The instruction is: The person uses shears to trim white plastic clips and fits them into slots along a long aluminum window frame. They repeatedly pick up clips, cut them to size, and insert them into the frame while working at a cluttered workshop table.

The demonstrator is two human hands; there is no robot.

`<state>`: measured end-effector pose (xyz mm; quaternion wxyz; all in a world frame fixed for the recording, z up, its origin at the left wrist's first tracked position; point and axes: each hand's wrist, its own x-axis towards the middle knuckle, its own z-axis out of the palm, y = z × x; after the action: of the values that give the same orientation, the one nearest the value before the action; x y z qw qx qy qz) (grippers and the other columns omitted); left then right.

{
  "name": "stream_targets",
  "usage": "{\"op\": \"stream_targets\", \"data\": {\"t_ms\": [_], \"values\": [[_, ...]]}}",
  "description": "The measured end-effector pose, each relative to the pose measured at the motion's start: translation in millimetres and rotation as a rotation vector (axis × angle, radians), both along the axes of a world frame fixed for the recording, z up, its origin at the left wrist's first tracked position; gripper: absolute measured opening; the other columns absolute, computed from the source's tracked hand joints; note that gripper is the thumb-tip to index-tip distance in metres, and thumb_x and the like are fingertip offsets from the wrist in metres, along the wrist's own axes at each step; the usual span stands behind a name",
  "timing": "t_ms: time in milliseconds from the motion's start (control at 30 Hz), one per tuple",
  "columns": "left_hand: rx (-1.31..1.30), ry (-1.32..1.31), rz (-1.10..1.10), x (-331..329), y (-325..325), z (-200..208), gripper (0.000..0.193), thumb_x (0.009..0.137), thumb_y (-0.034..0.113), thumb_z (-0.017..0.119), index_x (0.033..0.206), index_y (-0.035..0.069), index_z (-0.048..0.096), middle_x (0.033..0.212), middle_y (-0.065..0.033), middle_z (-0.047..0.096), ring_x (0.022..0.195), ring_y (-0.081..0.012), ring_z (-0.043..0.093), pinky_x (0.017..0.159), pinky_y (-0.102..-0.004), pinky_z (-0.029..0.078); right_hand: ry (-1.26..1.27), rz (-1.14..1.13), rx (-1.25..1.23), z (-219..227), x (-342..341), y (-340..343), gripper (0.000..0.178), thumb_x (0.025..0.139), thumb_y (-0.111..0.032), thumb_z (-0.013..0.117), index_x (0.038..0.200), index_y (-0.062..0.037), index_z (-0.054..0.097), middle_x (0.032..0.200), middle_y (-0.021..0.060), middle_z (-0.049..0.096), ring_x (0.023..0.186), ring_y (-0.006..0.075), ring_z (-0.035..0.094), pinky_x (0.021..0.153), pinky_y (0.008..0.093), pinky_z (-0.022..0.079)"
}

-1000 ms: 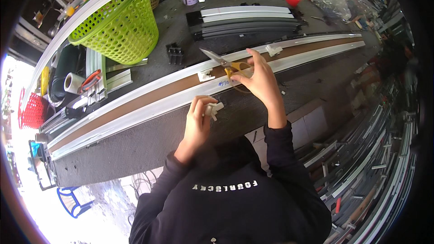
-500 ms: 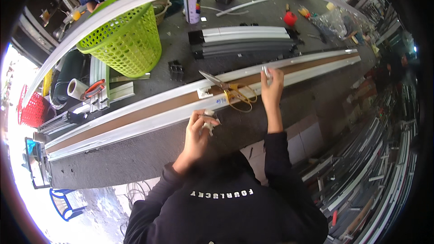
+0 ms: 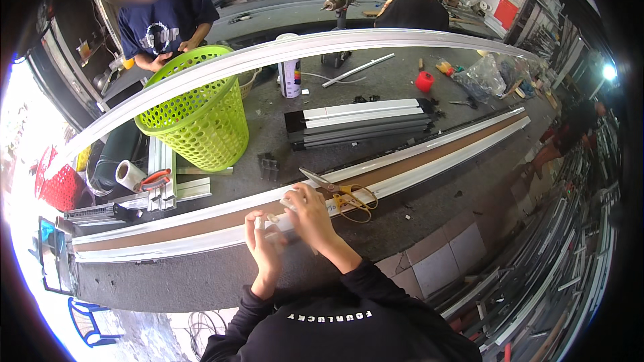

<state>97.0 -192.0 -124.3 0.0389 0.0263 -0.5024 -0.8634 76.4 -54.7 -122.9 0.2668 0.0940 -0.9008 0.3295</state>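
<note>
**Both hands meet on the long rail**

Drawn back from its reach along the rail, the right hand (image 3: 310,218) now rests beside the left hand (image 3: 263,244), fingers curled together on the long white aluminium rail (image 3: 429,157). Yellow-handled scissors (image 3: 339,191) lie just right of them; a green basket (image 3: 198,120) stands behind.

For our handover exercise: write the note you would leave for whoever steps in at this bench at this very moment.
Left hand: at the near edge of the long white profile, pinching a small white piece; what the piece is cannot be told.
Right hand: flat on the profile over a small white label, holding nothing visible.
Yellow-handled scissors lie on the profile just right of the right hand.
Green basket stands behind.
Done: profile laid across the bench.
Left: both hands are at the label spot, not yet lifted off.
</note>
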Motion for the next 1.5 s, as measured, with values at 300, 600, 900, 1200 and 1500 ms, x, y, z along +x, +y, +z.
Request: {"op": "stream_targets", "data": {"t_ms": [300,600,900,1200,1500], "values": [[0.008,0.044,0.027,2,4,-8,0.016,0.104,0.017,0.042,0.116,0.013,0.052,0.098,-0.0077,0.058,0.059,-0.0138,0.059,0.046,-0.0233,0.043,-0.087,0.055,-0.150,4,-6,5,0.028,0.075,0.011,0.064,0.097,-0.0049,0.065,0.112,0.0149,0.058,0.105,0.0344,0.061,0.088,0.0423,0.048],[-0.864,0.260,-0.464,9,7,18,0.017,0.091,0.010,0.068,0.108,0.006,0.066,0.103,-0.0076,0.069,0.080,-0.0209,0.069,0.070,-0.0363,0.056,0.053,-0.236,-0.311,30,-57,82,0.027,0.074,0.010,0.066,0.097,-0.0040,0.065,0.105,0.0141,0.060,0.097,0.0293,0.063,0.083,0.0378,0.053],[-0.968,0.508,-0.622,10,21,22,0.021,0.085,0.022,0.078,0.103,0.012,0.074,0.113,-0.0053,0.068,0.094,-0.0251,0.071,0.077,-0.0367,0.059,-0.268,-0.089,-0.236,0,-83,105,0.061,0.078,-0.007,0.079,0.131,-0.0029,0.048,0.123,0.0260,0.048,0.117,0.0445,0.052,0.101,0.0464,0.044],[-1.045,0.430,-0.672,8,19,21,0.023,0.086,0.028,0.077,0.108,0.022,0.077,0.124,-0.0053,0.065,0.091,-0.0257,0.071,0.079,-0.0380,0.059,-0.155,-0.266,-0.300,29,12,100,0.038,0.089,-0.015,0.073,0.120,0.0005,0.057,0.120,0.0201,0.062,0.115,0.0396,0.057,0.101,0.0465,0.045],[-1.168,0.743,-0.580,-11,13,61,0.050,0.087,0.019,0.074,0.135,0.011,0.063,0.124,-0.0139,0.067,0.107,-0.0326,0.064,0.091,-0.0425,0.052,-0.197,-0.161,-0.324,152,111,81,0.088,0.089,-0.016,0.074,0.156,0.0063,0.022,0.160,0.0301,0.016,0.112,0.0310,0.065,0.088,0.0370,0.057]]}}
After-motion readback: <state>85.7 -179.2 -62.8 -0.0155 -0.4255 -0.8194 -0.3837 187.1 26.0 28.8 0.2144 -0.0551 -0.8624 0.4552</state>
